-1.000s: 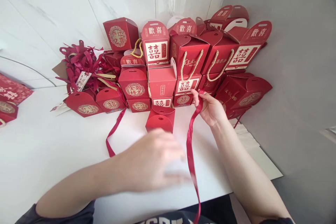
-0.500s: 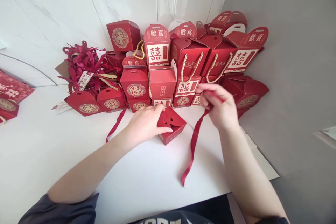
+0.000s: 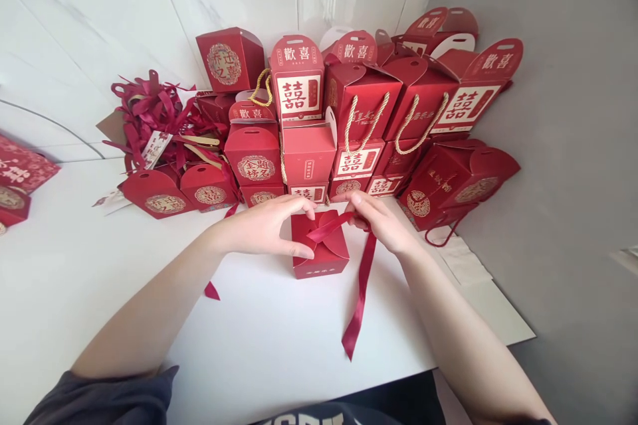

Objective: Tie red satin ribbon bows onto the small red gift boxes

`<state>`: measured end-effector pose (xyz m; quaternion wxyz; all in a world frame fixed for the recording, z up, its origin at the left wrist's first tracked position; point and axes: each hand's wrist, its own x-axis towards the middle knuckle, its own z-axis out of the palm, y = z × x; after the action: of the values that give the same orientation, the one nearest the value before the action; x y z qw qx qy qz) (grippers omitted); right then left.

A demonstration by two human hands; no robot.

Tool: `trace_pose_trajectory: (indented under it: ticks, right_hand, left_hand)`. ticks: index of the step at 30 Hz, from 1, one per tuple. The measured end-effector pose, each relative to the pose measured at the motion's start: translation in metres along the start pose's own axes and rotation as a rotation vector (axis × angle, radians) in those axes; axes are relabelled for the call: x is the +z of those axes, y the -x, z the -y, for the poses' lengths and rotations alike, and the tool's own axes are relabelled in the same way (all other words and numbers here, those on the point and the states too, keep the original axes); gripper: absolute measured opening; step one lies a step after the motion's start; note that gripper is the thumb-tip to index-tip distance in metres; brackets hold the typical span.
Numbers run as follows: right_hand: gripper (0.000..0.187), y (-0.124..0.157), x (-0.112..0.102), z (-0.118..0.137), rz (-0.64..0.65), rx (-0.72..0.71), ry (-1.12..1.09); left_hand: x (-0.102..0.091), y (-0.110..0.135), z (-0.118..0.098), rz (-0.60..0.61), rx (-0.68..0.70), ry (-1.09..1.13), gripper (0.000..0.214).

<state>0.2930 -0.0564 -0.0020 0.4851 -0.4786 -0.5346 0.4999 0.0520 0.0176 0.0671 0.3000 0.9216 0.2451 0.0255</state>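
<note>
A small red gift box [image 3: 321, 267] with curved top flaps stands on the white table. My left hand [image 3: 264, 226] grips its left side, thumb near the front top edge and fingers at the back. From the right, my right hand [image 3: 379, 219] pinches a red ribbon [image 3: 357, 305]. One short end of the ribbon reaches over the box top, its tip by the middle of the flaps. The long end hangs down right of the box onto the table. Another red ribbon end [image 3: 212, 291] shows below my left forearm; whether it is the same ribbon, I cannot tell.
Stacked red gift boxes [image 3: 253, 153], some with gold rope handles, line the wall behind my hands. At the back left lies a heap of red ribbons [image 3: 154, 113]. More red boxes [image 3: 448, 176] stand at right, beside white paper [image 3: 463, 259] near the grey wall.
My right hand has come left and down, bringing the ribbon's end over the box top. The box has turned so its front faces me, with my left hand staying at its left side.
</note>
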Motion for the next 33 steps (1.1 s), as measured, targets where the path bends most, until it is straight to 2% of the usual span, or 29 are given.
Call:
trace_pose_trajectory:
  ticks: [4, 8, 11, 16, 21, 23, 28, 33]
  right_hand:
    - [0.029, 0.002, -0.010, 0.000, 0.106, -0.025, 0.011]
    - [0.018, 0.002, -0.023, -0.004, 0.052, -0.047, -0.068]
    - [0.017, 0.003, -0.026, -0.004, 0.026, 0.016, -0.131]
    - [0.022, 0.006, -0.021, 0.006, 0.104, 0.133, -0.165]
    - [0.026, 0.009, -0.012, 0.011, 0.225, 0.057, -0.063]
    - [0.025, 0.009, -0.008, 0.010, 0.194, 0.047, -0.085]
    - [0.027, 0.007, 0.002, 0.009, 0.035, 0.164, -0.221]
    - [0.029, 0.006, 0.005, 0.009, 0.028, 0.199, -0.259]
  left_hand:
    - [0.008, -0.003, 0.001, -0.030, 0.026, -0.022, 0.059]
    - [0.015, -0.008, 0.003, -0.031, 0.077, -0.012, 0.052]
    - [0.018, -0.011, 0.006, -0.028, 0.094, 0.029, 0.047]
    - [0.020, -0.014, 0.008, -0.022, 0.123, 0.070, 0.041]
    - [0.021, -0.013, 0.007, -0.065, 0.162, 0.092, 0.036]
    - [0.021, -0.013, 0.006, -0.079, 0.159, 0.095, 0.032]
    - [0.022, -0.014, 0.005, -0.085, 0.150, 0.105, 0.020]
    - [0.025, -0.019, 0.003, -0.169, 0.123, 0.095, 0.024]
